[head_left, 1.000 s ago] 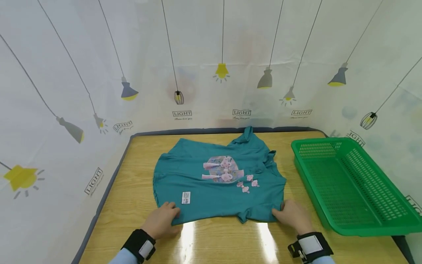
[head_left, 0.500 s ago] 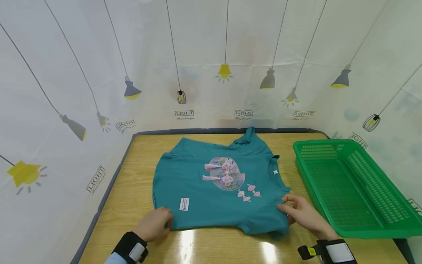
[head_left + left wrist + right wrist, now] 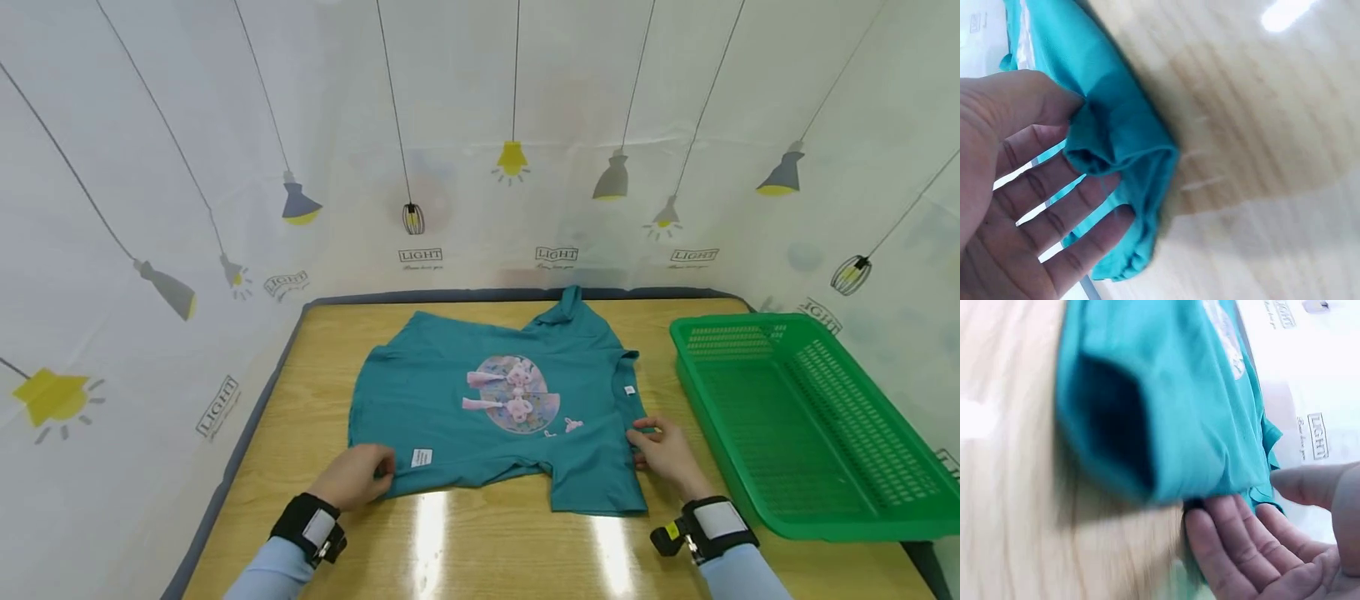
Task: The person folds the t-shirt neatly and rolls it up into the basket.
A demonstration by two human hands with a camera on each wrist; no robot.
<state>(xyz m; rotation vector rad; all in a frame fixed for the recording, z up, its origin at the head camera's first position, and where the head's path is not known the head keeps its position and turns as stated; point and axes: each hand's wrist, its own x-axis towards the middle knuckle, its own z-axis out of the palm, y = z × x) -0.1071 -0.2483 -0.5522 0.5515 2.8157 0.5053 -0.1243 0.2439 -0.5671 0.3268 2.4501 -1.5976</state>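
White backdrop (image 3: 465,100) cloth printed with hanging lamps and the word LIGHT rises behind the wooden worktop (image 3: 495,558) and along its left edge. Two bright reflections shine on the wood towards the near edge.

A teal shirt (image 3: 420,383) lies across the middle of the worktop, hem towards the left edge, neck opening towards the right. One short sleeve (image 3: 598,482) points at the near edge; the other, crumpled, reaches the far edge. A round print (image 3: 517,394) with pink tassels sits on the chest, and a white label (image 3: 422,457) near the hem.

At the near corner of the hem, the left hand (image 3: 356,475) pinches the fabric between thumb and fingers, its lower fingers spread. By the neck opening, the right hand (image 3: 666,456) holds the shoulder of the shirt, thumb above and fingers beneath. Both wrists wear black bands over light blue cuffs.

Along the right edge stands a green plastic basket (image 3: 840,528) with slotted walls, near the right hand.
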